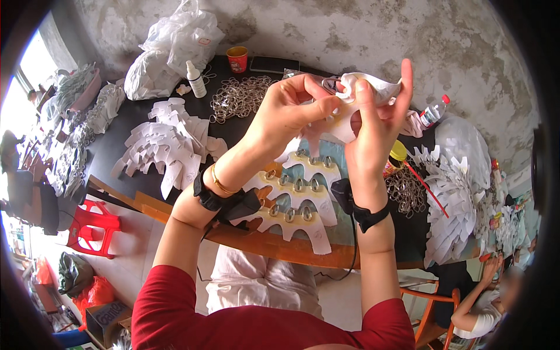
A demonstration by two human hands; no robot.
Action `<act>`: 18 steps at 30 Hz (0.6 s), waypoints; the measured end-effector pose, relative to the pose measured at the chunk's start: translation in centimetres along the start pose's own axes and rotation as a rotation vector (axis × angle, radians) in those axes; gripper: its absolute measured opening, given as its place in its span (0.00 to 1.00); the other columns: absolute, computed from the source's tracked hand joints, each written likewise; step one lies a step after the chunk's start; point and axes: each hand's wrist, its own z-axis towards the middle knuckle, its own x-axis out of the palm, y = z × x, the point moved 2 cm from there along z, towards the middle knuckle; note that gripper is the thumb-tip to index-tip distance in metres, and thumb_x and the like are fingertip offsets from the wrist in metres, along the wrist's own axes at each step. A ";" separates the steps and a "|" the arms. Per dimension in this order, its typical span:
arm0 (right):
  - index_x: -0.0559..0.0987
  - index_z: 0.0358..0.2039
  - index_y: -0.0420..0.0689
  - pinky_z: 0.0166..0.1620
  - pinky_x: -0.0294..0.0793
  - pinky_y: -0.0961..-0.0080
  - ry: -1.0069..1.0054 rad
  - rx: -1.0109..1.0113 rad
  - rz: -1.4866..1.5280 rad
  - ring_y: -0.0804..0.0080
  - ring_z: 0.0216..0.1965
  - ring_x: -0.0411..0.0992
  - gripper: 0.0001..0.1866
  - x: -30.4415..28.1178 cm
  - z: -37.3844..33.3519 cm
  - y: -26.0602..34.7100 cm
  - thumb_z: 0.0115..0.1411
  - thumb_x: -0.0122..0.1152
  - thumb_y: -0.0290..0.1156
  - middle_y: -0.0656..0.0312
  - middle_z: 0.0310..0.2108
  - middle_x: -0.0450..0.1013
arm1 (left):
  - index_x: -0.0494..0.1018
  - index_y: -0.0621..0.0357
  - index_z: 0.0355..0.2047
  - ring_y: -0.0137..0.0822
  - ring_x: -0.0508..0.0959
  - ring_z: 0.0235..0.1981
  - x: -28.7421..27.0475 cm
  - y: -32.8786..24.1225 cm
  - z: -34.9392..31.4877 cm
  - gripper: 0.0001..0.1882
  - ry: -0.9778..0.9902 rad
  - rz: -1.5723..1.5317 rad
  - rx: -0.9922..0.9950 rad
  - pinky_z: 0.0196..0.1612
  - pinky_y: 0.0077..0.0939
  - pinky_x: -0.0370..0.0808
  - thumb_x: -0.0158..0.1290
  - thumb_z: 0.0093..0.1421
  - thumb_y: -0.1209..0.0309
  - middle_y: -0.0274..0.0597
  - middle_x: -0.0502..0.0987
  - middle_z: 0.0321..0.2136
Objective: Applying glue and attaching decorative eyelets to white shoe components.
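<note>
Raised above the table, my right hand (373,125) grips a white scalloped piece (388,87) between thumb and fingers, its forefinger pointing up. One tab of the piece is curled over. My left hand (297,108) is closed in a pinch against it, with an oval metal ring (331,85) at its fingertips. Fingers partly hide where ring and piece meet. Below both hands, several similar white pieces (318,236) lie in overlapping rows, with metal rings (290,214) along their yellowish, glue-like bands.
Left of my arms are stacked white pieces (160,143), a pile of metal rings (239,96), and a white bottle (196,80). A red cup (237,59) stands behind. On the right are a yellow pot with a red stick (423,186), more rings (406,189) and white pieces (452,216).
</note>
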 end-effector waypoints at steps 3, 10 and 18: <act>0.52 0.60 0.50 0.40 0.70 0.75 0.047 0.209 0.023 0.73 0.36 0.71 0.34 -0.1 0.1 0.3 0.55 0.55 0.26 0.59 0.36 0.70 | 0.64 0.56 0.23 0.22 0.74 0.31 0.3 -0.7 0.0 0.12 0.012 0.010 0.026 0.36 0.16 0.70 0.58 0.51 0.75 0.36 0.76 0.27; 0.49 0.61 0.50 0.45 0.70 0.66 0.215 0.908 0.620 0.67 0.43 0.70 0.32 -0.7 -0.3 -2.5 0.59 0.50 0.30 0.57 0.43 0.68 | 0.56 0.53 0.22 0.21 0.73 0.33 0.4 -1.3 0.0 0.19 -0.003 0.241 0.250 0.37 0.14 0.70 0.57 0.45 0.83 0.36 0.69 0.31; 0.51 0.61 0.47 0.46 0.69 0.76 0.057 0.681 0.392 0.73 0.44 0.68 0.32 0.5 -0.8 -0.9 0.56 0.51 0.25 0.58 0.43 0.67 | 0.57 0.52 0.23 0.16 0.70 0.25 0.6 -1.0 0.4 0.18 -0.008 0.014 0.082 0.26 0.09 0.66 0.57 0.47 0.79 0.29 0.72 0.23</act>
